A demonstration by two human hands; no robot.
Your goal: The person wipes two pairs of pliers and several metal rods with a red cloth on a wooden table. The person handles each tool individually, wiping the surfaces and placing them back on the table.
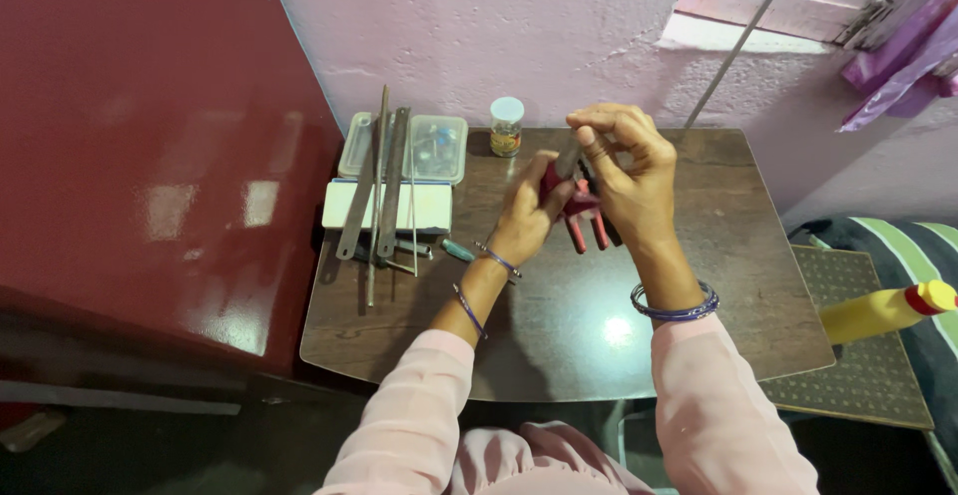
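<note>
At the far left, a dark red cabinet point(150, 156) is standing against the table point(559, 345) and catching the light. On the table's left end, long metal files point(384, 181) are lying across a white box point(434, 208), their tips reaching over a clear plastic box point(439, 146) behind it, while a teal-handled tool point(459, 249) is resting just beside them. A small jar point(506, 126) with a white lid is standing at the back edge, near the pink wall.

Toward the middle, the left hand point(524, 218) is curling its fingers around the red pliers point(582, 211), gripping them from the left while the handles are pointing down over the tabletop. The right hand point(624, 171) is hovering just above and touching the same pliers, its thumb and forefinger pinching closed on a thin grey piece point(569, 161) at the top of the tool; what that piece is cannot be told. Both wrists are wearing bangles, and pink sleeves are covering the forearms.

Off to the right, a yellow object point(878, 313) with a red end is lying on a mat point(858, 355) beside the table.
</note>
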